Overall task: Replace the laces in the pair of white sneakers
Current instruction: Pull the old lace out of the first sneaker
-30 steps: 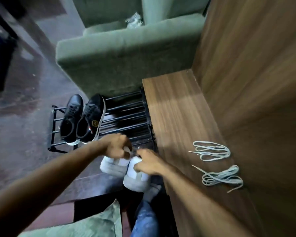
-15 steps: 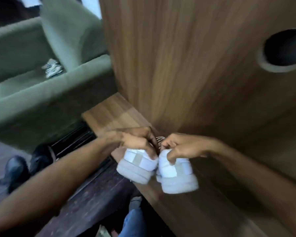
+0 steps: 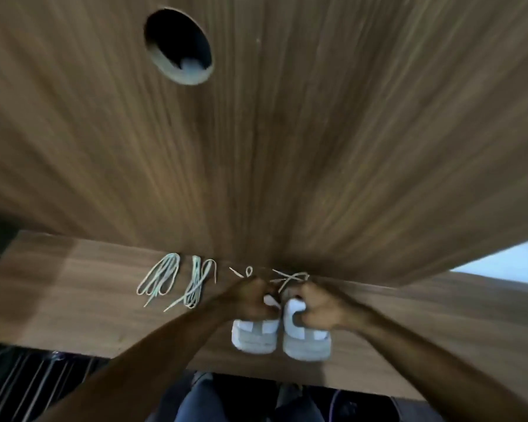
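Two white sneakers stand side by side on the wooden shelf (image 3: 73, 300), heels toward me. My left hand (image 3: 250, 300) grips the top of the left sneaker (image 3: 255, 335). My right hand (image 3: 317, 309) grips the collar of the right sneaker (image 3: 305, 341). The old laces' loose ends (image 3: 287, 278) poke out beyond my fingers. Two bundles of new pale laces, the left bundle (image 3: 160, 278) and the right bundle (image 3: 197, 283), lie on the shelf to the left of the shoes.
A tall wooden panel (image 3: 317, 132) rises right behind the shelf, with a round dark hole (image 3: 179, 47) high up. A black shoe rack (image 3: 28, 382) sits below the shelf at lower left. My jeans-clad legs (image 3: 201, 403) are under the shelf's front edge.
Both hands carried the white sneakers from the shoe rack over onto the wooden shelf. The view swung right, so the panel now fills it and the new laces lie left of the shoes.
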`<state>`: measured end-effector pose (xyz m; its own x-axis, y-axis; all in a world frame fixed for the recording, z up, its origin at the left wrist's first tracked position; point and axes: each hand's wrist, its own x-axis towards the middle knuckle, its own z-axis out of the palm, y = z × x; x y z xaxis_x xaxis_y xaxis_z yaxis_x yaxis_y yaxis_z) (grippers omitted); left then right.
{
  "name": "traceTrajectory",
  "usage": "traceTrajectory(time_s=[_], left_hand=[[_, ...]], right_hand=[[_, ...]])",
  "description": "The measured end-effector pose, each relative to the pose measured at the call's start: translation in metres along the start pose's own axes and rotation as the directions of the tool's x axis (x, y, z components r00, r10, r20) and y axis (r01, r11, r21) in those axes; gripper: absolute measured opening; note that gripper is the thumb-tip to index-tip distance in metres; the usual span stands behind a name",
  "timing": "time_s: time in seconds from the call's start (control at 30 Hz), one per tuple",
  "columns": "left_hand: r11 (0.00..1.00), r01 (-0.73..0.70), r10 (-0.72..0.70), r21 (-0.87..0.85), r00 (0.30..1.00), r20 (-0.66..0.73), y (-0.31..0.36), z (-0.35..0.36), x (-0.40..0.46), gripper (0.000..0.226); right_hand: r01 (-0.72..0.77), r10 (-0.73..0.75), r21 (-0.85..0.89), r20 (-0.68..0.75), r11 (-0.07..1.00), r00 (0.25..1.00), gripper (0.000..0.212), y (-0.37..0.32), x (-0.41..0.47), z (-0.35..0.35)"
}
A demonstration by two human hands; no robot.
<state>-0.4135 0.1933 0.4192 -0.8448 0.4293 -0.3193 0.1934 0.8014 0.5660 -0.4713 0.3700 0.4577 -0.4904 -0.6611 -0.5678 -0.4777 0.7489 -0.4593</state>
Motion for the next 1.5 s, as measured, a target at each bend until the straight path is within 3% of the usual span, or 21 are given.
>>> traceTrajectory(time_s=[0.03, 0.07, 0.1, 0.17, 0.23, 0.33, 0.5, 0.6, 0.77, 0.97, 1.23, 1.37, 1.5], left_hand=[[0.999, -0.031, 0.031, -0.028, 0.999, -0.014, -0.002, 0.016, -0.003, 0.016], [0.999, 0.013, -0.015, -0.030, 0.998, -0.054, -0.017, 0.045, 0.003, 0.035], [0.997, 0.026, -0.025, 0.078, 1.000, -0.013, -0.016, 0.061, 0.001, 0.044], [0.994, 0.044, -0.055, 0.096, 0.993, 0.107, -0.011, 0.100, -0.006, 0.040], [0.997, -0.034, 0.030, 0.070, 0.998, 0.054, -0.012, 0.140, -0.010, 0.027], [0.999, -0.045, 0.046, 0.014, 0.998, -0.038, -0.026, 0.197, -0.021, 0.027], [0.994, -0.072, 0.091, 0.080, 0.960, -0.265, -0.045, 0.223, -0.012, 0.035], [0.991, -0.090, 0.112, 0.095, 0.960, -0.257, -0.060, 0.224, -0.004, 0.034], [0.985, -0.118, 0.153, 0.127, 0.934, -0.322, -0.061, 0.234, 0.003, 0.032], [0.952, -0.246, 0.305, 0.181, 0.791, -0.530, -0.079, 0.258, 0.008, 0.027], [0.929, -0.255, 0.371, 0.269, 0.659, -0.654, -0.084, 0.273, 0.012, 0.023], [0.961, -0.137, 0.266, 0.239, 0.686, -0.678, -0.069, 0.269, 0.000, 0.025], [0.968, -0.072, 0.211, 0.241, 0.757, -0.618, -0.060, 0.267, -0.009, 0.020]], right_hand=[[-0.012, 0.009, -0.041, -0.056, 0.999, 0.998, 0.034, 0.011, -0.002, 0.021], [-0.024, 0.013, -0.082, -0.128, 0.996, 0.992, 0.030, 0.019, -0.006, 0.042], [0.004, -0.029, -0.120, -0.205, 0.993, 0.978, 0.028, 0.028, -0.009, 0.065], [0.035, -0.043, -0.041, -0.214, 0.999, 0.976, 0.027, 0.043, -0.017, 0.108], [0.026, -0.045, -0.083, -0.239, 0.996, 0.970, 0.028, 0.064, -0.018, 0.145], [0.003, -0.016, -0.089, -0.142, 0.996, 0.990, 0.026, 0.076, -0.017, 0.178], [0.084, -0.122, -0.166, -0.233, 0.983, 0.965, 0.020, 0.099, 0.016, 0.223], [0.145, -0.174, -0.141, -0.225, 0.979, 0.959, 0.015, 0.109, 0.033, 0.227], [0.291, -0.321, -0.136, -0.402, 0.947, 0.858, 0.011, 0.117, 0.042, 0.248], [0.454, -0.431, -0.122, -0.599, 0.882, 0.675, 0.022, 0.132, 0.060, 0.272], [0.435, -0.450, -0.209, -0.678, 0.876, 0.582, 0.028, 0.137, 0.061, 0.284], [0.304, -0.322, -0.153, -0.688, 0.940, 0.650, 0.022, 0.121, 0.054, 0.286], [0.263, -0.255, -0.083, -0.631, 0.961, 0.733, 0.023, 0.116, 0.047, 0.287]])
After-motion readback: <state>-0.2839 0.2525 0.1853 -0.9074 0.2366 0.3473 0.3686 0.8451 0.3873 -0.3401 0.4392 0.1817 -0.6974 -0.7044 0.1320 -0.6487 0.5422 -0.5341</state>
